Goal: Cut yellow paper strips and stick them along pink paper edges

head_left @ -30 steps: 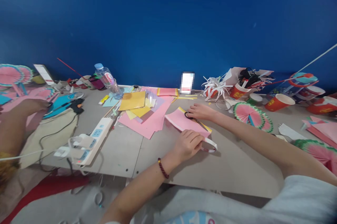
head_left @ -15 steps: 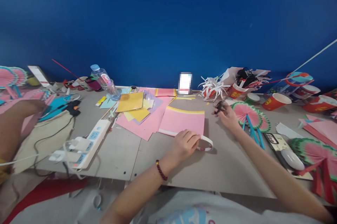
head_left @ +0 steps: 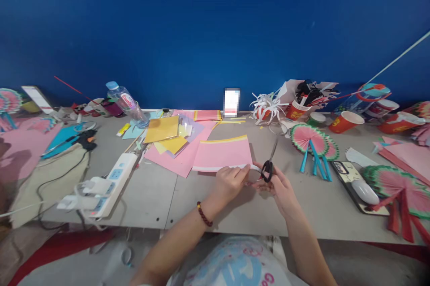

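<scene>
A sheet of pink paper (head_left: 223,153) lies on the table, with a yellow band on its far edge and a white strip of tape (head_left: 256,167) along its near edge. My left hand (head_left: 230,184) is closed at the near right corner, its fingers on the tape. The tape runs on past the paper towards my right hand (head_left: 281,188), which is closed on black-handled scissors (head_left: 267,171) with the blades pointing up and away. The tape roll is mostly hidden between my hands.
Yellow packs of paper (head_left: 162,128) and a plastic bottle (head_left: 126,102) stand left, beside a power strip (head_left: 114,183). Right are watermelon-patterned paper fans (head_left: 309,138), a mouse (head_left: 365,192) on a phone, and red paper cups (head_left: 346,122). A blue wall (head_left: 215,30) closes the back.
My right hand has come from the back right with the scissors to beside my left hand. The tape roll is now largely covered. A person's arm at the left has mostly left the view.
</scene>
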A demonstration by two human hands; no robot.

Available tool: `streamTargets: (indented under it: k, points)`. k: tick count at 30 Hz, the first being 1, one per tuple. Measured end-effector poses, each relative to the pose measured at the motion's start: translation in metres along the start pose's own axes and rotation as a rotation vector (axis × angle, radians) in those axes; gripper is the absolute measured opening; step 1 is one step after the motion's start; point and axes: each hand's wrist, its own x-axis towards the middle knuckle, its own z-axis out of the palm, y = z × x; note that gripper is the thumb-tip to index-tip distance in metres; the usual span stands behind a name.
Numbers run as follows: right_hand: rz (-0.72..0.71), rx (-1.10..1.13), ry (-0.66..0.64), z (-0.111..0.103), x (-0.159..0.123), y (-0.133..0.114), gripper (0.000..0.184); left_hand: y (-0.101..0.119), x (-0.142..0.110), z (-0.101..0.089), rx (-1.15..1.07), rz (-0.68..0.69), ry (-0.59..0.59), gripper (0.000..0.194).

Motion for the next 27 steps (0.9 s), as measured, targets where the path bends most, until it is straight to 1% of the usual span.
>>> streamTargets:
  k: [1, 3, 5, 7, 9, 10, 13, 17, 20, 22, 25, 27]
  points:
    - [0.010, 0.047, -0.011, 0.001, 0.001, 0.002, 0.030, -0.001, 0.000, 0.000, 0.004, 0.014, 0.003, 0.025]
    - [-0.021, 0.122, -0.018, 0.003, 0.004, 0.006, 0.024, -0.003, 0.000, 0.000, 0.000, 0.019, 0.007, 0.030]
    - [-0.086, 0.161, -0.014, 0.005, 0.008, 0.009, 0.020, -0.002, 0.002, -0.001, -0.036, -0.033, 0.027, 0.033]
    - [-0.154, 0.184, 0.003, 0.006, 0.012, 0.010, 0.018, 0.001, 0.006, -0.003, -0.144, -0.149, 0.052, 0.029]
    - [-0.195, 0.214, 0.022, 0.007, 0.017, 0.008, 0.018, 0.003, 0.012, -0.007, -0.299, -0.310, 0.077, 0.016]
    - [-0.203, 0.232, 0.027, 0.007, 0.019, 0.006, 0.018, 0.003, 0.015, -0.009, -0.368, -0.390, 0.086, 0.013]
    - [-0.197, 0.281, 0.022, 0.009, 0.023, 0.002, 0.019, 0.001, 0.022, -0.014, -0.509, -0.585, 0.101, 0.023]
    - [-0.194, 0.356, 0.022, 0.013, 0.026, 0.000, 0.018, -0.004, 0.025, -0.012, -0.638, -0.769, 0.133, 0.016]
    - [-0.192, 0.372, 0.003, 0.014, 0.028, 0.002, 0.017, -0.005, 0.024, -0.008, -0.678, -0.861, 0.173, 0.030]
    - [-0.179, 0.348, -0.019, 0.015, 0.029, 0.005, 0.018, -0.004, 0.023, -0.007, -0.755, -0.902, 0.150, 0.036]
    - [-0.156, 0.291, -0.054, 0.016, 0.031, 0.008, 0.022, -0.003, 0.021, -0.008, -0.915, -0.979, 0.030, 0.033]
    - [-0.142, 0.262, -0.086, 0.017, 0.030, 0.009, 0.023, -0.003, 0.020, -0.011, -0.937, -1.024, -0.046, 0.033]
